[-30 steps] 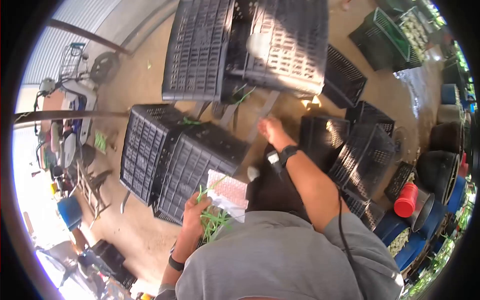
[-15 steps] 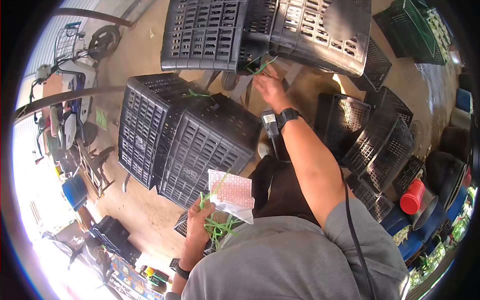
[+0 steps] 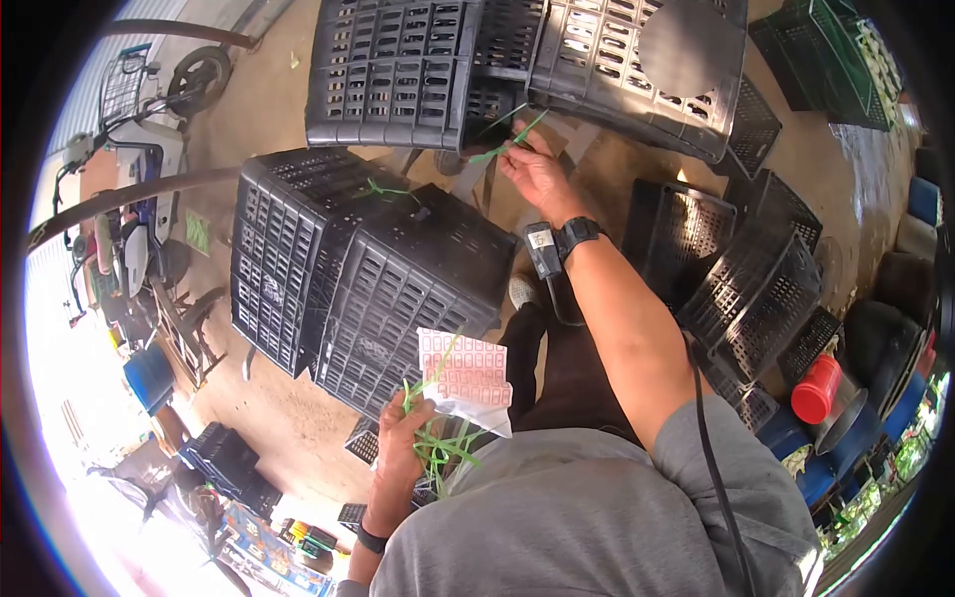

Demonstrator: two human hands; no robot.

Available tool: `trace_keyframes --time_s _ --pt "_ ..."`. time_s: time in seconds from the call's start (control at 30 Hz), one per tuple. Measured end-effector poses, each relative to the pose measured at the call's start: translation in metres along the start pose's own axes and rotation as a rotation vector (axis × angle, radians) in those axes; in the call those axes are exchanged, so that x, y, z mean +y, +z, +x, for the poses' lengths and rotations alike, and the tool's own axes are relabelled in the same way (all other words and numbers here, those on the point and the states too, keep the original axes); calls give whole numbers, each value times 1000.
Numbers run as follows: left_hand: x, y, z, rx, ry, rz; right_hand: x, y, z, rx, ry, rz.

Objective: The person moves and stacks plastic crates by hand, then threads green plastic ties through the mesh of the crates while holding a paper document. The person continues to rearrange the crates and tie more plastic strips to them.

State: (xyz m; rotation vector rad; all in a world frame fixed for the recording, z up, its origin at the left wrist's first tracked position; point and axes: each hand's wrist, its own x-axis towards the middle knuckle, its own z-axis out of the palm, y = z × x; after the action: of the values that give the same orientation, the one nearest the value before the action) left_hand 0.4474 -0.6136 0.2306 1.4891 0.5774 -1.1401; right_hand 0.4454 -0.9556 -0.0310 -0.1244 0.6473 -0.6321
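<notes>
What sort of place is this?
Probably a work yard or storage area: black plastic crates stand in groups on a brown floor, with a two-wheeler to one side and a red container to the other.

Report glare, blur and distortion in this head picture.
Head view: glare whites out the lower left; head view: a round grey blur covers part of the sunlit upper crate; head view: the lower left pole looks bowed; head view: print on the sheet is illegibly small.
</notes>
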Motion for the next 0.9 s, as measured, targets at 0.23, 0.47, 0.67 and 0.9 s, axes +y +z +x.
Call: trace_keyframes --time_s 0.23,0.47,0.67,0.9 --pt "3 15 1 17 -25 5 4 -10 -9 -40 -1 83" --pt "0 25 2 -15 -35 61 -1 -6 -14 -7 50 109" --pt "6 41 -1 51 -33 58 9 -5 -5 -77 16 58" --pt "6 33 1 -12 -33 56 13 8 1 46 109 48"
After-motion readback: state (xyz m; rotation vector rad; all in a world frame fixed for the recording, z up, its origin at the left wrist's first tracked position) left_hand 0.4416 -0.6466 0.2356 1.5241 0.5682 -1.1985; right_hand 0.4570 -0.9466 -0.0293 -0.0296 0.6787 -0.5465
